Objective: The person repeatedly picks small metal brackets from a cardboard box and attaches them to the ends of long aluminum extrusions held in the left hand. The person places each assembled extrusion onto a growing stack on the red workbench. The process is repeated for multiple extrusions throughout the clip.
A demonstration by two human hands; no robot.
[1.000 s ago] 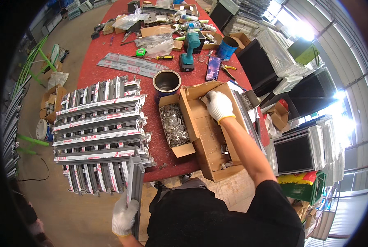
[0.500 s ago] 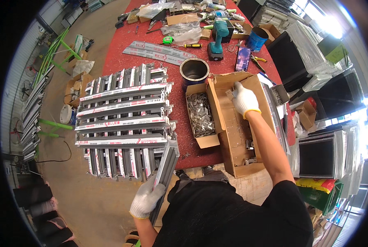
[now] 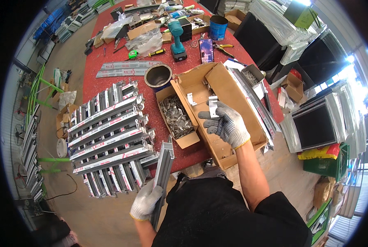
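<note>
My left hand [image 3: 146,201], in a white knit glove, is closed around a grey aluminium profile [image 3: 164,164] that stands tilted in front of me, its cut end up by the table edge. My right hand [image 3: 230,125] is gloved too, palm turned up over a long open cardboard box [image 3: 254,88]. Between its thumb and fingers sits a small silver metal bracket [image 3: 212,106]. A similar bracket [image 3: 191,99] lies inside the box by its left wall. Left of that box, a smaller carton [image 3: 189,141] is filled with small shiny metal pieces [image 3: 176,117].
Crossed layers of taped aluminium profiles [image 3: 108,127] are stacked on the left. On the red table [image 3: 97,51] stand an open can [image 3: 158,76], a teal cordless drill [image 3: 177,41], a phone [image 3: 206,50], pliers [image 3: 224,49] and a blue bucket [image 3: 218,29]. Wrapped panels [image 3: 315,127] stand at right.
My right hand has drawn back from the box's far part and turned palm up, the bracket now plainly visible in it. My left hand keeps its grip on the profile. The view has swung right.
</note>
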